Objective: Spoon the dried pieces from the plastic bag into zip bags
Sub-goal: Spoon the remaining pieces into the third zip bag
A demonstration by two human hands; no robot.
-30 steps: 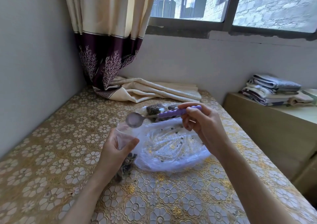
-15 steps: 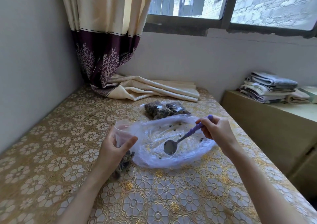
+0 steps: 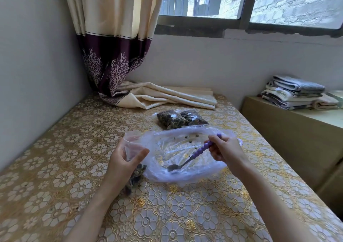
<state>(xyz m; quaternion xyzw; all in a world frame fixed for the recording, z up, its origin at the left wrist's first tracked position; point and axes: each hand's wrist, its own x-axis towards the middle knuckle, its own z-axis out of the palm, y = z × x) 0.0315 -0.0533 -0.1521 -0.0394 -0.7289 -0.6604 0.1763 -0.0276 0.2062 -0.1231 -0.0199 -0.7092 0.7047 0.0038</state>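
Right hand [image 3: 225, 149] gripping spoon [image 3: 189, 157], scraping near-empty bag [image 3: 185, 175] on bench [image 3: 55, 167]. Left hand [image 3: 124, 164] pinching open part-filled zip bag [image 3: 130, 145]. 2 filled bags [image 3: 181, 119] done behind. Only crumbs [image 3: 191, 137] left, nearly finished.

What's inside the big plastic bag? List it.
In the plastic bag: the spoon bowl, held by the right hand, and a few scattered dried pieces. Folds may cover more.

Left hand [image 3: 123, 164] upright, thumb and fingers curled, gripping a small zip bag [image 3: 130, 149]. Right hand [image 3: 225, 150] curled round a spoon [image 3: 194, 154] handle, tilted down-left. Both forearms bare, converging from below.
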